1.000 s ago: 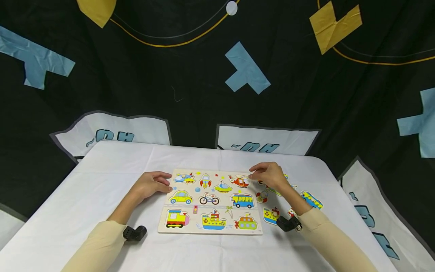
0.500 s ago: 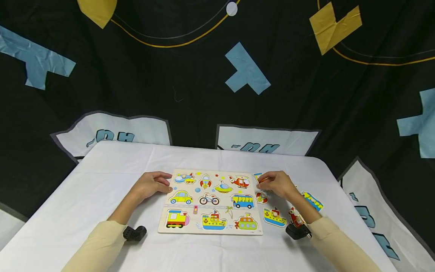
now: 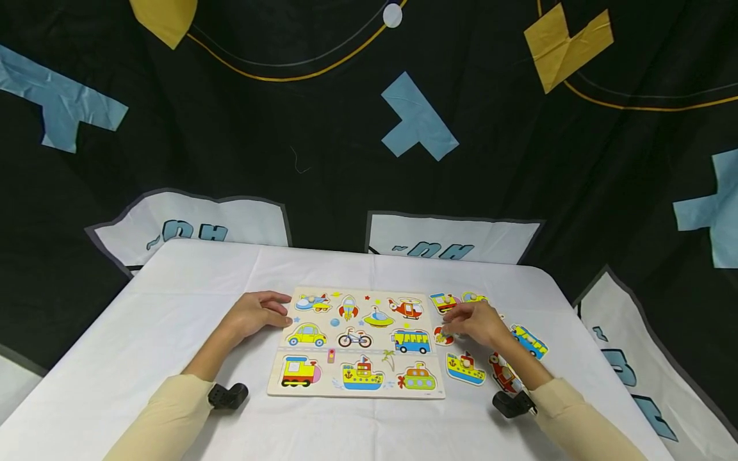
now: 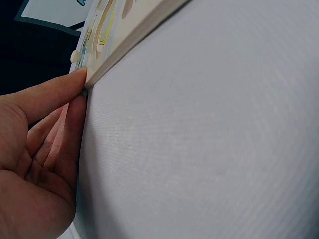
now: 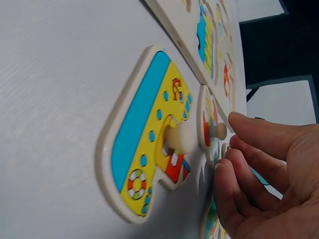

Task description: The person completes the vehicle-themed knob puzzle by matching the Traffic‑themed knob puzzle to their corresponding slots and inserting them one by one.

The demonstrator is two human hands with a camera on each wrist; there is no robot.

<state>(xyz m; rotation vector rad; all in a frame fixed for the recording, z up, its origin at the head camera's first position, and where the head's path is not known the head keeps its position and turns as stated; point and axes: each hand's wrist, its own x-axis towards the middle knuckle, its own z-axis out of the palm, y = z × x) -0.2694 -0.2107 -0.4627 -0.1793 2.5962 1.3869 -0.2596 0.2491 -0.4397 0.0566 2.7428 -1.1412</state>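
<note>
The pale wooden puzzle board (image 3: 380, 378) lies flat mid-table, printed with vehicles. My left hand (image 3: 252, 314) rests at its left edge, thumb and fingertips touching the rim, as the left wrist view also shows. My right hand (image 3: 477, 323) hovers just right of the board. Beside its fingertips stands the knobbed rocket piece (image 5: 208, 122); a small gap shows between fingers and knob (image 5: 218, 131). Close by in the right wrist view lies the boat piece (image 5: 152, 134), its knob blurred. A train piece (image 3: 444, 303) lies just beyond the right hand.
Right of the board lie a helicopter piece (image 3: 503, 371), a bus piece (image 3: 529, 342) and a yellow piece (image 3: 474, 297), partly under or around the right forearm. A white cloth covers the table (image 3: 323, 429). A dark curtain (image 3: 334, 141) hangs behind.
My right hand has moved right and towards me, from the board's upper right corner to the rocket piece. The train piece it covered now shows. My left hand has stayed put.
</note>
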